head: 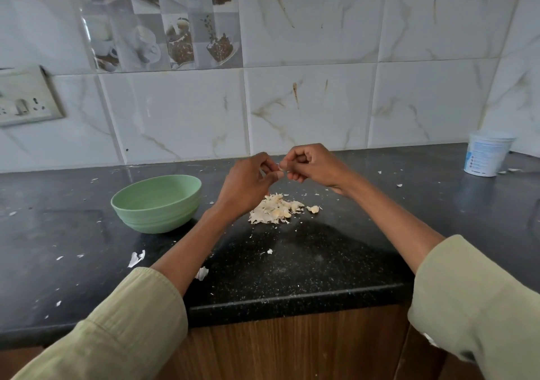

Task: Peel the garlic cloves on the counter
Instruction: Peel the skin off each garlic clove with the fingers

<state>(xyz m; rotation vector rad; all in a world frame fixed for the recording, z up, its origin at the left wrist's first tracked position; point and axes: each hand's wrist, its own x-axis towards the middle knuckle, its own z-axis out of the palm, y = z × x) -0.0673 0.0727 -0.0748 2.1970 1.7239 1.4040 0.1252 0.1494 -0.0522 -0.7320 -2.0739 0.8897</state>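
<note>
Garlic clove (281,169) pinched between fingers of both hands, lifted above desk (306,262), mostly hidden, only pale sliver shows. Left hand (248,185) steadies it; right hand (309,165) curled tight, fingers narrow, likely picking skin loose. Directly below fingers: heap of skins and cloves (276,211), so peel drops there. Left of fingers, green bowl (157,203), probably for peeled cloves.

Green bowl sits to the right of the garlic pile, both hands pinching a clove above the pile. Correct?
One thing is off: the green bowl sits to the left of the garlic pile, not the right. The head view shows it. The rest holds: the left hand and right hand pinch a clove between them above the pile.
</note>
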